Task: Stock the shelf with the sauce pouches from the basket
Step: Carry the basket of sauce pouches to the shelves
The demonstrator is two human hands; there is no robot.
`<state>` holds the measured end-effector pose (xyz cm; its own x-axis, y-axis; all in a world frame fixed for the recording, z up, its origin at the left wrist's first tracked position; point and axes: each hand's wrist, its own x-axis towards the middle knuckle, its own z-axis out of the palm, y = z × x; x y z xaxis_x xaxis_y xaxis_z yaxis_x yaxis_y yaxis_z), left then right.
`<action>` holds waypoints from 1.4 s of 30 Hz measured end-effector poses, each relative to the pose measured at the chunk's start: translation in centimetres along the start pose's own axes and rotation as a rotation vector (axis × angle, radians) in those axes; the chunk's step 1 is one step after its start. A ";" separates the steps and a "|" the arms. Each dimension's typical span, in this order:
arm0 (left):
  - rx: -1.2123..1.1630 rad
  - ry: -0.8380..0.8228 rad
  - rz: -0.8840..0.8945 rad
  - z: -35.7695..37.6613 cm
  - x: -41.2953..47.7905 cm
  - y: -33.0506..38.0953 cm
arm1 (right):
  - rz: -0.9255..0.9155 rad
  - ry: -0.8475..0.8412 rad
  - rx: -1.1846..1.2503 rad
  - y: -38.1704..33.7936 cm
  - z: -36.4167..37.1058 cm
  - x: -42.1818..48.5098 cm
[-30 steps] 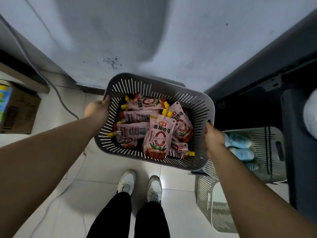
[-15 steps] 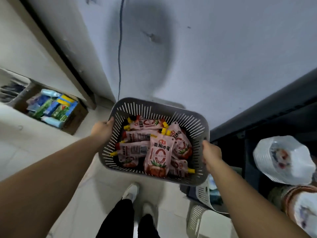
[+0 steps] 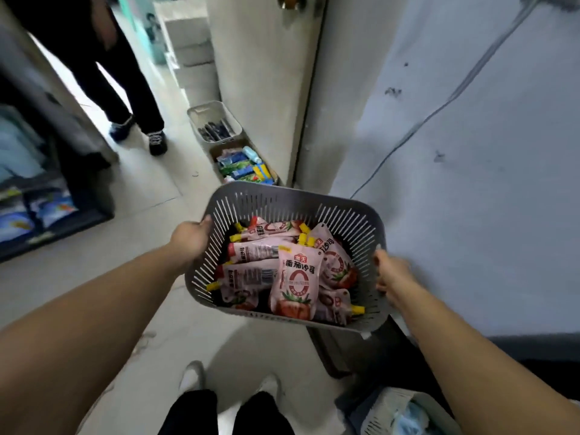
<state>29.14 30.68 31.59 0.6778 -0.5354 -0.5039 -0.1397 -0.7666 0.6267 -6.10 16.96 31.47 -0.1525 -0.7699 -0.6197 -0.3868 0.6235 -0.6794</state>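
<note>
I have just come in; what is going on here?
A person holds a grey basket off the floor, the left hand on one side of its rim and the right hand on the other, each with a closed grip. The sauce pouches lie piled in the basket; no hand holds one. A shelf with blue packs stands to the left.

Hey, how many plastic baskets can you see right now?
3. The grey basket, gripped by the left hand and right hand; a pale basket on the floor ahead by the wall; another slotted basket at the bottom right, partly cut off. Others may be hidden.
</note>
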 end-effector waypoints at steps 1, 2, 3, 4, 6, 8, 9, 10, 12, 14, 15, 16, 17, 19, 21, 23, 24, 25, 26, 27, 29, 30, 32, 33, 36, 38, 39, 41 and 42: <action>-0.031 0.016 -0.023 -1.9 -0.3 -1.4 | -0.010 -0.044 -0.023 -0.7 1.6 -0.8; -0.062 0.029 -0.046 -3.4 -0.5 -2.7 | -0.025 -0.078 -0.039 -1.2 3.0 -1.5; -0.100 0.055 -0.073 -5.3 -0.8 -4.5 | -0.047 -0.118 -0.060 -1.8 4.9 -2.4; -0.126 0.083 -0.094 -7.1 -1.0 -6.2 | -0.066 -0.159 -0.076 -2.3 6.8 -3.5; -0.154 0.153 -0.137 -10.7 -1.8 -9.6 | -0.103 -0.234 -0.090 -3.2 10.5 -6.0; -0.193 0.210 -0.177 -14.1 -2.8 -12.9 | -0.131 -0.295 -0.107 -3.9 13.9 -8.8; -0.219 0.237 -0.195 -15.8 -3.3 -14.6 | -0.144 -0.322 -0.131 -4.2 15.7 -10.4; -0.239 0.265 -0.214 -17.5 -3.9 -16.3 | -0.159 -0.350 -0.158 -4.4 17.5 -11.9; -0.275 0.318 -0.252 -20.6 -5.3 -19.6 | -0.181 -0.407 -0.207 -4.6 20.8 -14.9; -0.309 0.366 -0.282 -23.8 -6.9 -23.1 | -0.204 -0.452 -0.252 -4.3 24.4 -18.3; -0.319 0.385 -0.294 -25.3 -7.7 -24.9 | -0.217 -0.468 -0.268 -4.0 26.2 -19.8; -0.328 0.403 -0.300 -26.8 -8.5 -26.7 | -0.227 -0.484 -0.281 -3.7 27.9 -21.4; -0.331 0.411 -0.305 -28.0 -9.2 -28.2 | -0.235 -0.494 -0.284 -3.4 29.4 -22.8; -0.363 0.439 -0.333 -30.8 -10.9 -31.6 | -0.251 -0.525 -0.306 -2.6 32.8 -26.2; -0.406 0.469 -0.372 -33.6 -12.5 -34.7 | -0.267 -0.543 -0.352 -1.7 36.0 -29.4; -0.433 0.500 -0.400 -36.0 -13.9 -37.3 | -0.286 -0.556 -0.394 -1.0 38.8 -32.3; -0.443 0.520 -0.413 -37.4 -14.7 -38.7 | -0.293 -0.571 -0.417 -0.6 40.3 -33.8; -0.450 0.539 -0.430 -38.6 -15.4 -40.2 | -0.300 -0.591 -0.438 -0.2 41.8 -35.3; -0.455 0.559 -0.447 -39.9 -16.2 -41.6 | -0.309 -0.611 -0.455 0.2 43.3 -36.9; -0.460 0.574 -0.463 -40.9 -16.8 -42.8 | -0.320 -0.626 -0.466 0.4 44.5 -38.2; -0.467 0.613 -0.493 -43.2 -18.3 -45.2 | -0.347 -0.669 -0.485 0.9 47.2 -41.1; -0.465 0.636 -0.510 -44.3 -18.9 -46.2 | -0.360 -0.693 -0.495 1.1 48.4 -42.5; -0.458 0.681 -0.546 -46.1 -20.0 -47.9 | -0.378 -0.728 -0.508 1.2 50.7 -44.7; -0.471 0.702 -0.565 -46.9 -20.6 -48.7 | -0.391 -0.743 -0.519 1.1 51.8 -45.8; -0.541 0.769 -0.601 -48.9 -21.6 -50.8 | -0.417 -0.776 -0.576 0.7 55.1 -48.7; -0.573 0.794 -0.630 -49.8 -21.7 -51.8 | -0.421 -0.811 -0.598 0.3 57.2 -50.0; -0.586 0.806 -0.647 -50.2 -21.7 -52.2 | -0.422 -0.834 -0.608 0.1 58.2 -50.5; -0.598 0.819 -0.677 -50.9 -21.3 -52.7 | -0.431 -0.872 -0.626 -0.6 60.6 -51.0; -0.597 0.819 -0.687 -51.2 -21.0 -52.8 | -0.433 -0.879 -0.628 -0.9 61.6 -51.0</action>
<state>59.24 100.57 39.51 0.7643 0.4627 -0.4492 0.6327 -0.4035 0.6610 58.05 64.08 39.45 0.6908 -0.3887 -0.6096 -0.6723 -0.0352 -0.7394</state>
